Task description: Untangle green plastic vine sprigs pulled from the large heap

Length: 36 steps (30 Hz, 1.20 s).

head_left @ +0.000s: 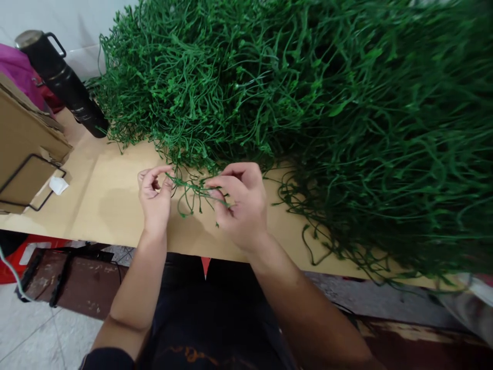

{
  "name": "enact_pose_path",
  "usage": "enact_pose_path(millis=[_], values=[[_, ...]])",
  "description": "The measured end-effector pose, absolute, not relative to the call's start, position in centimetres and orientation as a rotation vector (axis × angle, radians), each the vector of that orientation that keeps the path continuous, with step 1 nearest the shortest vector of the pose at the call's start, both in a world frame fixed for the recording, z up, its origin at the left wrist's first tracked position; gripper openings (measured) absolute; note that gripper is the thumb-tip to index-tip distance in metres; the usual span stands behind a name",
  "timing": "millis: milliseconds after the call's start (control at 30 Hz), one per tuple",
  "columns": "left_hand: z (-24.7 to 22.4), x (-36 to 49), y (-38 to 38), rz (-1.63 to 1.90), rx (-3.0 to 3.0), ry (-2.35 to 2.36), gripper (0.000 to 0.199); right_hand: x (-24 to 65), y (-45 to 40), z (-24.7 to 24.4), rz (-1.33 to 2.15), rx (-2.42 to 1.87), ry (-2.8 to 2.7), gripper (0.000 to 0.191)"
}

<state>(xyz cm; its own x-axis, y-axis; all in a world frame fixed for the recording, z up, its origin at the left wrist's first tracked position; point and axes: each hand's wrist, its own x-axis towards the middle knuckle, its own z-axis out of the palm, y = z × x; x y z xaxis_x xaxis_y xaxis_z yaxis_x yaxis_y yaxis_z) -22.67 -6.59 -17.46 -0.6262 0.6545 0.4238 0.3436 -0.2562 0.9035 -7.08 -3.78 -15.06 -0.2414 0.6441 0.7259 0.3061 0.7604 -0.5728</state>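
Between my two hands stretches a small tangle of thin green plastic-looking stems [192,189], held just above the tabletop. My left hand [156,192] pinches its left end between thumb and fingertips. At the other end, my right hand [242,200] has thumb and index finger closed on the stems, and a few loose ends hang below. Right behind the hands rises a large heap of the same green stems [239,87], which spreads over the back and right of the table. The exact grip points are partly hidden by my fingers.
The table [115,180] has a tan paper-like surface, its front edge close to my body. A black flask [69,87] with a handle stands back left. Beside it are a cardboard box [26,139], a black wire frame [33,159] and a white scrap [58,185]. Stray stems [319,244] lie at right.
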Motion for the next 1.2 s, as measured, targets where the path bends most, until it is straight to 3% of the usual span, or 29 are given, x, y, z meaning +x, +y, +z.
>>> enact_pose_path(millis=[100,200,400,567,767,933,1200], values=[[-17.3,-22.5,-6.7,2.124,1.062,1.647,0.024,-6.9,-3.3,-15.0,0.28,-0.803,-1.776,0.019],[-16.9,-21.9,-7.1,2.169,1.029,1.489,0.014,-6.3,-2.3,-14.7,0.209,-0.923,-1.687,0.018],[-16.5,-20.5,-7.7,1.593,1.208,1.227,0.033,-7.1,-3.6,-15.0,0.014,-0.851,-1.747,0.024],[-16.5,-20.5,-7.5,1.554,0.997,1.165,0.023,-8.2,-5.7,-16.6,-0.005,-0.663,-1.912,0.02],[-16.4,-20.7,-7.5,1.454,1.157,1.274,0.023,-5.9,-6.1,-15.2,0.327,-0.495,-2.035,0.017],[-16.8,-20.5,-7.4,1.399,1.387,1.289,0.025,-4.7,-4.1,-12.3,0.358,-0.669,-1.993,0.021],[-16.6,-20.7,-7.5,1.297,1.492,1.252,0.035,-5.6,-1.1,-13.6,0.807,-0.573,-2.195,0.018]])
